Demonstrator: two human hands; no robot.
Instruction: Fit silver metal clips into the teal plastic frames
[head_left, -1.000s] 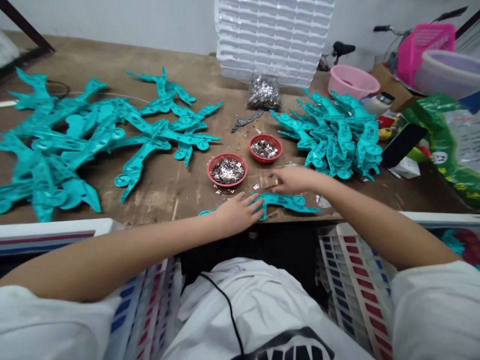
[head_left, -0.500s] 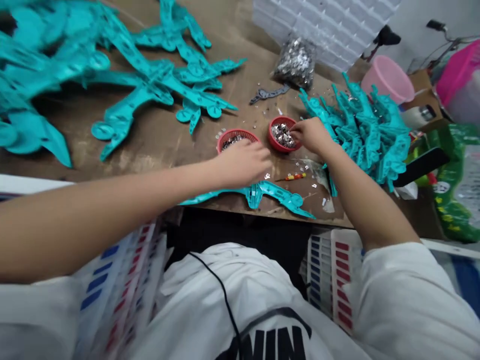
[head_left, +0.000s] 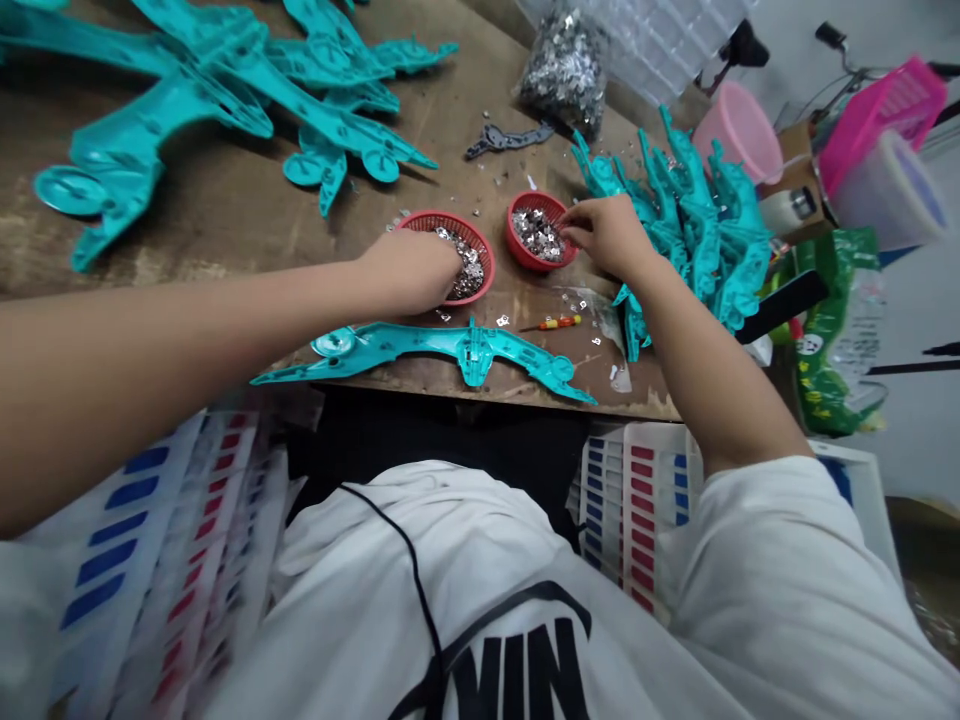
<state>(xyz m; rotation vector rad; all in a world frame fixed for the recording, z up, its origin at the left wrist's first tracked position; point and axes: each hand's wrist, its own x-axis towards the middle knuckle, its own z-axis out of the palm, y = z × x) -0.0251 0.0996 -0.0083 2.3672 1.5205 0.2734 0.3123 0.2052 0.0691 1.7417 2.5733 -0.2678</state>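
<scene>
My left hand [head_left: 416, 270] lies over the near-left side of a red plastic basket [head_left: 491, 268] of small metal clips [head_left: 469, 265]. Its fingers point down and are hidden from view. At the right rim of a second, smaller red basket [head_left: 517, 250], also filled with metal pieces [head_left: 537, 235], is my right hand [head_left: 611, 232]. Its fingertips are drawn together; whatever they pinch is too small to make out. Along the table's front edge, below both baskets, lies a long teal plastic part [head_left: 474, 355] with a round disc near its left end. No hand touches it.
A yellow-and-red screwdriver [head_left: 559, 323] and loose clips [head_left: 502, 321] lie between the baskets and the teal part. More teal parts are piled left [head_left: 202, 90] and right [head_left: 697, 220]. Behind are a grey part [head_left: 510, 140] and a bag of metal pieces [head_left: 564, 75].
My left hand has moved left and down onto the left basket, uncovering its clips and more of the front teal part. My right hand stays at its basket. The whole view has shifted.
</scene>
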